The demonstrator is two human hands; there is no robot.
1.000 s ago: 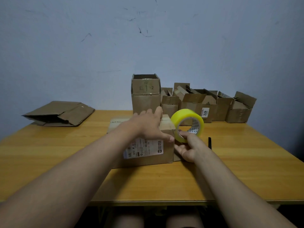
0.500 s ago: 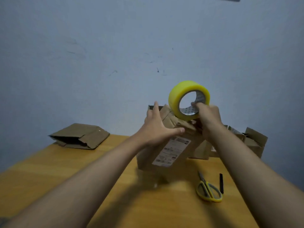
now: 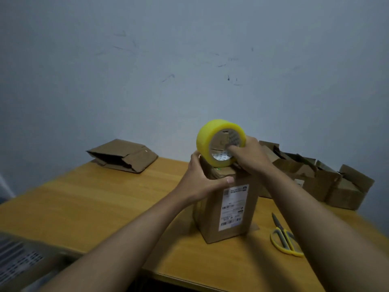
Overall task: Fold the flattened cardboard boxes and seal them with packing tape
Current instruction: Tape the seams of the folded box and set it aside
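A brown cardboard box (image 3: pixel 212 220) with a white shipping label stands upright on its end on the wooden table (image 3: pixel 101 199). My left hand (image 3: pixel 200 182) grips its top left corner, thumb across the front. My right hand (image 3: pixel 250 154) holds a yellow roll of packing tape (image 3: pixel 205 141) on top of the box, fingers hooked into the roll's core. The box's top flaps are mostly hidden by the roll and my hands.
A flattened cardboard box (image 3: pixel 124 157) lies at the table's far left. Several folded boxes (image 3: pixel 315 180) stand along the wall at the right. Yellow-handled scissors (image 3: pixel 284 239) lie on the table to the right of the upright box.
The box was lying flat a second ago; now it stands upright on its end. My right hand has carried the tape roll from beside the box onto its top. The camera view has shifted.
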